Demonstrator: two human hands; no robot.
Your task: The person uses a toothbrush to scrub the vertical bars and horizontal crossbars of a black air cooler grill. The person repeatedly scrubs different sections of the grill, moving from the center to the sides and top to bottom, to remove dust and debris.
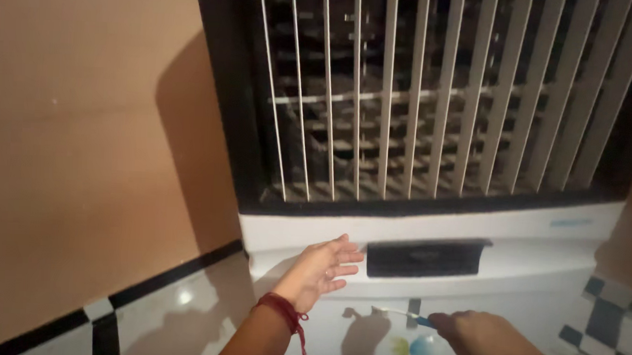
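Head camera looks down at one air cooler (427, 225) standing against a tan wall (84, 118), with both of the person's hands in front of its white lower body.

Left hand (320, 268) is spread flat, fingers straight and slightly apart, palm laid against the cooler's white front just left of a single dark rectangular slot (426, 257). Whether the fingertips touch the slot's edge cannot be told. One red thread bracelet (282, 311) circles the left wrist, a loose end hanging below it.

Right hand (481, 339) is closed in a fist-like grip around one toothbrush (401, 315) — white neck and head, blue handle showing just beside the knuckles. The brush points left, its head near the lower white panel, below the slot; contact with the panel is not clear. Its shadow falls on the panel beneath it.

Above the hands, the black-framed grille (440, 98) carries a row of white vertical louvres — about a dozen, the exact count blurred at the right edge — with darker horizontal slats behind them.

Below the brush, one printed decoration in yellow and blue (415, 347) shows on the cooler's front. Glossy floor tiles (183, 299) with a black border lie at the left, and chequered tiles (608, 318) at the right.
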